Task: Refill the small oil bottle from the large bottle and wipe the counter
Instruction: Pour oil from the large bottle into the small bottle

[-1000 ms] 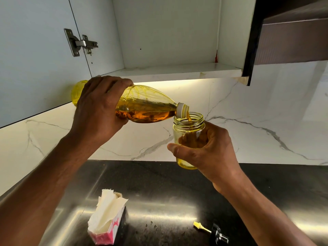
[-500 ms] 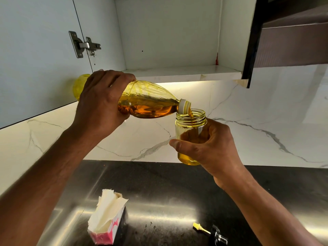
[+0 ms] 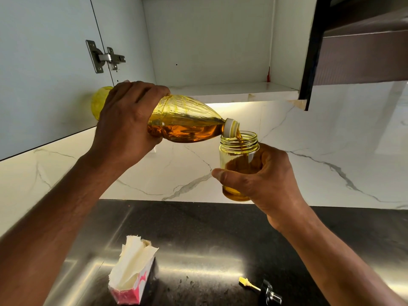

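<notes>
Pouring amber oil, left hand [image 3: 125, 127] grips tilted large bottle [image 3: 187, 122]; right hand [image 3: 265, 180] grips small bottle [image 3: 238, 151]

Tissue box [image 3: 132, 274], pourer [image 3: 262, 289] obstructing counter [image 3: 209, 235].

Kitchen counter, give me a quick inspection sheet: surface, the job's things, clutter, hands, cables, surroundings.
Surface: dark counter, glossy with glare; small pale specks near the front, no clear puddle.
Job's things: large bottle tipped nearly level, oil streaming from its neck into the small bottle, which is upright, open-topped and partly filled. Pourer cap lies on the counter, off the bottle.
Clutter: tissue box with tissue sticking out, front left.
Hands: left hand wraps the large bottle; right hand holds the small bottle above the counter.
Cables: nothing seen.
Surroundings: marble backsplash; cabinet door open; shelf bare.
</notes>
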Demonstrator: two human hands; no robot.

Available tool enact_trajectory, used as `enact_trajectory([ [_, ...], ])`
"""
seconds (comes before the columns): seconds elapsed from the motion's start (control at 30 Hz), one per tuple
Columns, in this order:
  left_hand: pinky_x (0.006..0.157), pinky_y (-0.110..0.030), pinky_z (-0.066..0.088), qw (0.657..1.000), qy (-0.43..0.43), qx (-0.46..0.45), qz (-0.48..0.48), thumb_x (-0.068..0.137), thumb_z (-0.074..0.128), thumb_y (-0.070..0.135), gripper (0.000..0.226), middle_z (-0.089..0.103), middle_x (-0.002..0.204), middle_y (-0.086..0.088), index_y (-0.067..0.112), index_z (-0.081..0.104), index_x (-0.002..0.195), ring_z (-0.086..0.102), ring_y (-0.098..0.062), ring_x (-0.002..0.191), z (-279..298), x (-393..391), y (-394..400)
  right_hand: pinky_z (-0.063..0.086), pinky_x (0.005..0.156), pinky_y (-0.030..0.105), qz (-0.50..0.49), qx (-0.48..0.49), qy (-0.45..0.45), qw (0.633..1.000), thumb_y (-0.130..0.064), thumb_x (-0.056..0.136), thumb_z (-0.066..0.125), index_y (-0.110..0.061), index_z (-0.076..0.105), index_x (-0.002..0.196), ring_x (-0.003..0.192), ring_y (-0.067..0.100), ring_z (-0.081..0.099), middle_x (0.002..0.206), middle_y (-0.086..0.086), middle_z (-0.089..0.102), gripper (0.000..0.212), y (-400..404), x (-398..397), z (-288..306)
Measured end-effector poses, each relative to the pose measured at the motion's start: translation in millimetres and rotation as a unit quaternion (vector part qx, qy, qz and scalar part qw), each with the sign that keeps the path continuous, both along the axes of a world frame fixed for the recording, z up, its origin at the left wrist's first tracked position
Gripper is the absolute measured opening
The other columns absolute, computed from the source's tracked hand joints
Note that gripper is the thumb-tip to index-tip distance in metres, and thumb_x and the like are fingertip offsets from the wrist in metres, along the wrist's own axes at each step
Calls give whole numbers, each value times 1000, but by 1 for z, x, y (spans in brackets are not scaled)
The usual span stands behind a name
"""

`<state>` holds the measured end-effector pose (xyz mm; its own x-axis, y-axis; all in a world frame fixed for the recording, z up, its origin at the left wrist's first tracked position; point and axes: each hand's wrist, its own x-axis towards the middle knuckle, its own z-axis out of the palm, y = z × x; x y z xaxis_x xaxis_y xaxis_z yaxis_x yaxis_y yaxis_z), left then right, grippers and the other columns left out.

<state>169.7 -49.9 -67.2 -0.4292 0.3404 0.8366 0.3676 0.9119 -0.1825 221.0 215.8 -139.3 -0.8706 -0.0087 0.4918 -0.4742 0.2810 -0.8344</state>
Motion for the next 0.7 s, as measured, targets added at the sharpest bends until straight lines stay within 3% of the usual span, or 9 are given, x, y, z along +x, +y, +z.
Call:
enact_trajectory([
  [0.7,107,-54,44,1000,9,-6,0,60,99,10,85,66,131,-21,7,62,137,57,-45,121,3,0,1,54,59,6,6,-14,-17,1000,-65,54,80,-41,65,93,83,-10,71,84,-31,72,48,-1,0,3],
])
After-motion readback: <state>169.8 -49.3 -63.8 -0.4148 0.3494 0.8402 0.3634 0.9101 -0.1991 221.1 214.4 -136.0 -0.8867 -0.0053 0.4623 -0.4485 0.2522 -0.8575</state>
